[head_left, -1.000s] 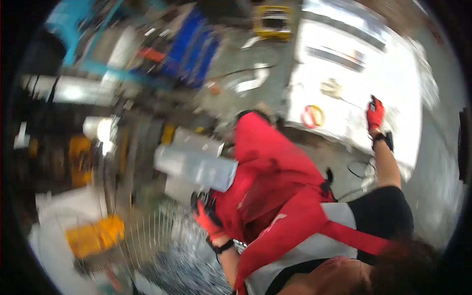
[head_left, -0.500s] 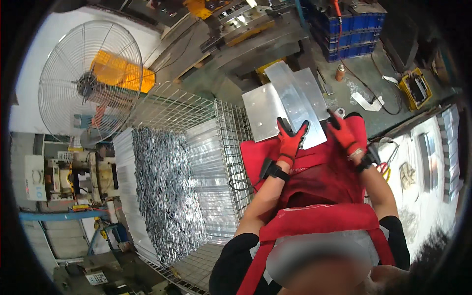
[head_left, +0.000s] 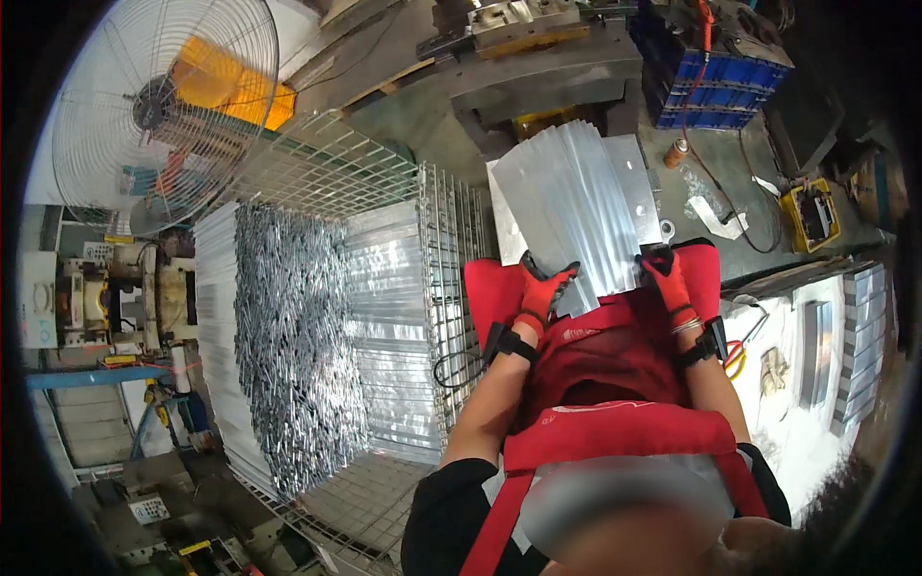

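Observation:
A fanned stack of thin, shiny metal strips lies in front of me, its near ends overhanging my red apron. My left hand, in a red and black glove, is closed at the stack's near left corner. At the near right edge, my right hand, gloved alike, is closed on the strips' side. Both hands' fingertips are partly hidden. Wider flat metal plates show from under the stack on both sides.
Left of me stands a wire cage packed with metal strips. A large fan is beyond it. Blue crates, a spray can, a tape roll and a yellow bin sit at the far right.
Where a few strips lay, a thicker fanned stack now shows. Both hands have moved nearer to me, onto the stack's two sides. The whole view has shifted slightly.

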Demonstrator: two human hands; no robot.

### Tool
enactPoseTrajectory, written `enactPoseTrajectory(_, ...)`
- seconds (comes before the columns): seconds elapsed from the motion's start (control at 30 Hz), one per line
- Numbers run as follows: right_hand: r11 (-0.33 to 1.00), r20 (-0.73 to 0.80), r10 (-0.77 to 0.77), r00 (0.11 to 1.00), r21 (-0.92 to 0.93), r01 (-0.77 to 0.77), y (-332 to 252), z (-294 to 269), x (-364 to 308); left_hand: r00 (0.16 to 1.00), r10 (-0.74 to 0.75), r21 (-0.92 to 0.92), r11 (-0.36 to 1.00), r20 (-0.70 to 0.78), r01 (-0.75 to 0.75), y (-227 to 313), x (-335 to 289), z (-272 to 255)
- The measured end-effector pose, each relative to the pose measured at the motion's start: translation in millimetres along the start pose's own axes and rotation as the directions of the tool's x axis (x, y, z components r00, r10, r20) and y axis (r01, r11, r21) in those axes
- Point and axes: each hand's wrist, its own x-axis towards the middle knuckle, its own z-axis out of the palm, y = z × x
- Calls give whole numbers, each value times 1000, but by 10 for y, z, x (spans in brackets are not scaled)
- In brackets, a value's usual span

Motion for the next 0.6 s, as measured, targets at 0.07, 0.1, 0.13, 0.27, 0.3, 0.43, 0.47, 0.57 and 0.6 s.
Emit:
enactPoseTrajectory(0.07,996,494,28,869,-85,17,144,2,14,997,74,3,997,27,-74,-86,43,-17)
enactPoseTrajectory(0.1,983,436,-176,883,40,177,90,35,10,989,150,5,989,17,-150,-268,128,-88)
enactPoseTrajectory(0.13,929,352,-369,860,157,335,21,75,-19,992,94,-129,988,88,-83,-426,213,-220)
enactPoseTrajectory(0.27,830,650,-76,756,462,-314,13,62,134,888,-106,-579,723,447,378,-585,247,-609)
enactPoseTrajectory(0.3,808,677,-62,733,465,-362,358,31,218,921,-64,-550,785,384,284,-256,79,-299)
enactPoseTrajectory(0.43,870,613,-182,769,464,-164,595,181,406,933,185,-75,983,308,-170,-40,-117,-263)
enactPoseTrajectory(0.47,898,551,-240,799,438,-32,329,199,343,962,0,-167,985,273,48,59,-169,-250)
enactPoseTrajectory(0.57,870,484,-327,812,490,58,-313,143,123,847,-421,-271,816,326,510,147,-169,-272)
enactPoseTrajectory(0.6,856,478,-330,814,516,44,-474,115,80,846,-353,-336,802,399,493,-47,-71,-357)
